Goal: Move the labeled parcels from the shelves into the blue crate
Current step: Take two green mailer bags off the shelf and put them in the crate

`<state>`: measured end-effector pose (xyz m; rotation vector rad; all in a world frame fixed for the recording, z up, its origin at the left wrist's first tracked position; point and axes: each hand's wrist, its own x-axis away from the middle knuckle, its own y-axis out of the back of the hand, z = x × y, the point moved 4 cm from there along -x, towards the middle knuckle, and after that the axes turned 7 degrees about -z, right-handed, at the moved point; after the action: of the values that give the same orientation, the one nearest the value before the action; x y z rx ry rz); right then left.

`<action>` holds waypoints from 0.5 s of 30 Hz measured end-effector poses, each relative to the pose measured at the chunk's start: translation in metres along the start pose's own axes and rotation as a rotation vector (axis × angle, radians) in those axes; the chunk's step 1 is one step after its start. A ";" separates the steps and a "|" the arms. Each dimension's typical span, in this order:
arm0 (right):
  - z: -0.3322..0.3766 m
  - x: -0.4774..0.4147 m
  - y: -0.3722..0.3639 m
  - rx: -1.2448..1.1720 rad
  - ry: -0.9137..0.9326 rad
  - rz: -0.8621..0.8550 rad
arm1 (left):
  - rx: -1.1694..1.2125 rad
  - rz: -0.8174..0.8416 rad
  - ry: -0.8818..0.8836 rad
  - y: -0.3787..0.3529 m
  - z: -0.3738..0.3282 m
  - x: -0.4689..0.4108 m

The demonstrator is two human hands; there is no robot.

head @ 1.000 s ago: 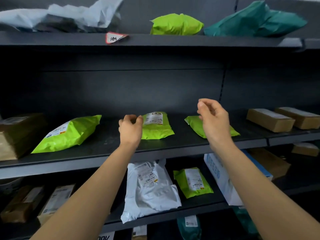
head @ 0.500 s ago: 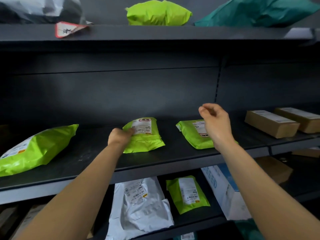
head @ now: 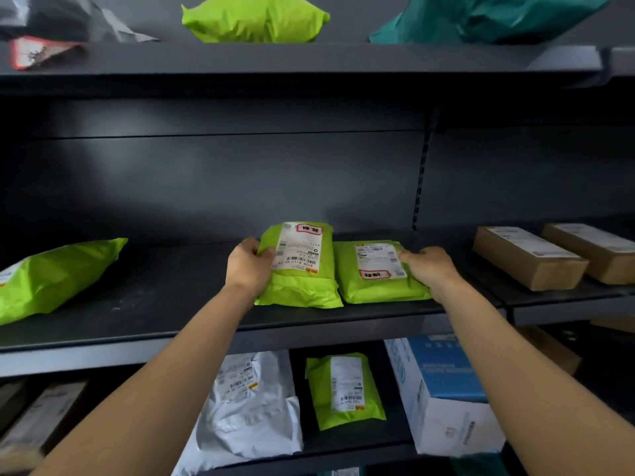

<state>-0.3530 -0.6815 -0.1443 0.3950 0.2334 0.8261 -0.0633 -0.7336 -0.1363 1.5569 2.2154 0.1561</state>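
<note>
Two lime-green labeled parcels lie side by side on the middle shelf (head: 171, 304). My left hand (head: 249, 264) grips the left edge of the left green parcel (head: 302, 286), thumb on top near its white label. My right hand (head: 429, 269) holds the right edge of the right green parcel (head: 374, 290), fingers resting on its label. Both parcels touch the shelf. The blue crate is not in view.
Another green parcel (head: 55, 276) lies at the shelf's left, two brown boxes (head: 529, 257) at its right. The top shelf carries a green bag (head: 256, 18) and a teal bag (head: 481, 15). Below are a white mailer (head: 251, 407), a small green parcel (head: 343, 389) and a blue-white box (head: 446, 389).
Both hands dropped onto the two green parcels and closed on their outer edges. The parcels now sit closer together, and the right one's label has come into view.
</note>
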 end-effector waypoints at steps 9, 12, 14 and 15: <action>0.003 -0.008 -0.013 0.171 0.045 -0.015 | -0.063 -0.167 -0.017 0.011 -0.004 0.031; 0.022 0.001 -0.025 0.077 0.115 -0.022 | -0.044 -0.250 -0.011 0.029 -0.004 0.042; 0.036 0.011 -0.037 -0.012 0.175 0.000 | -0.020 -0.317 -0.010 0.049 -0.002 0.051; 0.043 0.018 -0.042 -0.050 0.203 0.005 | -0.007 -0.350 -0.017 0.059 -0.001 0.056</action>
<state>-0.2983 -0.7046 -0.1245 0.2650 0.3992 0.8763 -0.0278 -0.6608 -0.1311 1.1371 2.4274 0.0445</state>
